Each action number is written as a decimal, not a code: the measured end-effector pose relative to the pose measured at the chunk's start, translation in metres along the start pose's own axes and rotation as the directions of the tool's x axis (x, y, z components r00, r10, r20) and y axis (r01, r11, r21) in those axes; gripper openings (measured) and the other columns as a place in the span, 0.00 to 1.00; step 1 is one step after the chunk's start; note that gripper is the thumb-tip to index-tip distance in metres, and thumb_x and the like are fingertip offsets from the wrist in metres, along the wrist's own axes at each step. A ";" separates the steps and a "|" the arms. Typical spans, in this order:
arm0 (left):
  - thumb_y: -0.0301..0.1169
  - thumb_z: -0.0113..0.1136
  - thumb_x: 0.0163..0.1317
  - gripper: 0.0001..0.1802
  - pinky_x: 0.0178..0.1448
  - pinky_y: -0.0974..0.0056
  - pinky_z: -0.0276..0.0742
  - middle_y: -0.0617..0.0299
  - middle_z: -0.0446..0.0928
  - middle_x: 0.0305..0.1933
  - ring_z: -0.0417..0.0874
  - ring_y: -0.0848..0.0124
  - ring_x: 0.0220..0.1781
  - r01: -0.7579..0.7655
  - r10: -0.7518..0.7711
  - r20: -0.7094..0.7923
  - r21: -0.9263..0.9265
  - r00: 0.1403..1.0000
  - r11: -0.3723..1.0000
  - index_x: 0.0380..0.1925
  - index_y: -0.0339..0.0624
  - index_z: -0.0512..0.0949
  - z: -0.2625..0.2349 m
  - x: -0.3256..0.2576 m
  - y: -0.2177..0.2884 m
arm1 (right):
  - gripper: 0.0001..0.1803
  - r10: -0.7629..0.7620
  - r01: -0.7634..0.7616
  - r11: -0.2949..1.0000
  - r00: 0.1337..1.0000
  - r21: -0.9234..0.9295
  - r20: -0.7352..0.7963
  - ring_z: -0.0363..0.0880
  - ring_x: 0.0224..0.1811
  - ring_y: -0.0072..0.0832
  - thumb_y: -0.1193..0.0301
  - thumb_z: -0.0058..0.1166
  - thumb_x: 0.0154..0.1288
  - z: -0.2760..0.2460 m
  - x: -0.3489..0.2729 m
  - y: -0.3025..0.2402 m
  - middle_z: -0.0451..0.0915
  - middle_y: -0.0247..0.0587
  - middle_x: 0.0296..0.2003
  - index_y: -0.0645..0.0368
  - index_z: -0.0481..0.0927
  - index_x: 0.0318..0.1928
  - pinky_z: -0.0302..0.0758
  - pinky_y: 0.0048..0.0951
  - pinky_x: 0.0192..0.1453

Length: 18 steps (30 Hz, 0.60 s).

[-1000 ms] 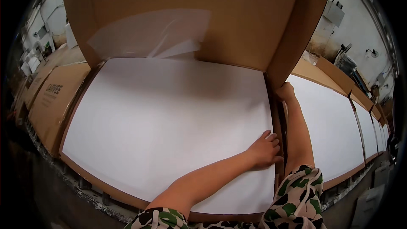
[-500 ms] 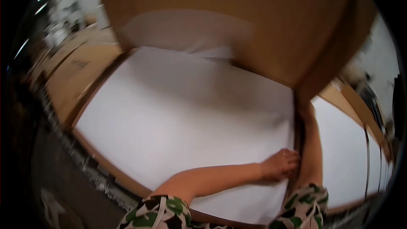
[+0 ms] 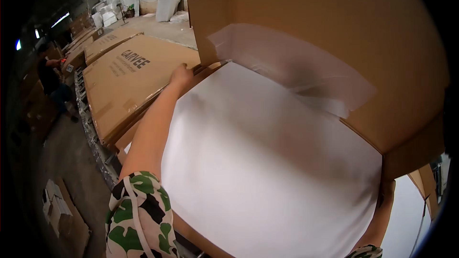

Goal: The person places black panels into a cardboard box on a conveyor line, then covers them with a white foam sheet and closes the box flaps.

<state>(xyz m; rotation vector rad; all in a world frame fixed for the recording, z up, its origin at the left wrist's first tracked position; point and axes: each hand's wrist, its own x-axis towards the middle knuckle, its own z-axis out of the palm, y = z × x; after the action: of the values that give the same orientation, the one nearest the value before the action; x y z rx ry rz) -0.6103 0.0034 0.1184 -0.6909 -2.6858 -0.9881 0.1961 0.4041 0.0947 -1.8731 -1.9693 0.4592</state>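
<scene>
A large cardboard carton lies before me with its lid flap raised at the far side. A wide white foam-like sheet fills its top. My left hand is closed on the carton's far left edge, beside the neighbouring box. My right hand is at the carton's right side, below the corner of the raised flap; its fingers are mostly hidden behind the edge. A translucent strip of packing film or tape clings to the flap's inside.
Closed cardboard boxes stand in line on a roller conveyor at left. Another person is beside that line. At right lies another open carton with a white sheet. Cardboard pieces lie on the floor at lower left.
My left hand has gone from the sheet's right edge across to the carton's far left edge. My right hand stays at the right side. The view has swung left.
</scene>
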 end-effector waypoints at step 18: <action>0.36 0.61 0.58 0.15 0.32 0.67 0.77 0.60 0.81 0.33 0.80 0.73 0.33 -0.080 0.166 0.153 -0.452 0.974 0.888 0.39 0.35 0.78 0.038 0.095 0.028 | 0.18 0.125 -0.103 0.893 0.992 0.438 -0.022 0.79 0.42 0.37 0.64 0.56 0.57 0.005 -0.022 0.011 0.81 0.44 0.39 0.59 0.79 0.47 0.74 0.33 0.42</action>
<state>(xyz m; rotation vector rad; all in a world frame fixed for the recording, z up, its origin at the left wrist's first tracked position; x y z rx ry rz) -0.6796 0.0813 0.1369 -1.0753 -2.5377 -1.5978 0.2040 0.3830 0.0842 -1.6915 -1.5637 0.8077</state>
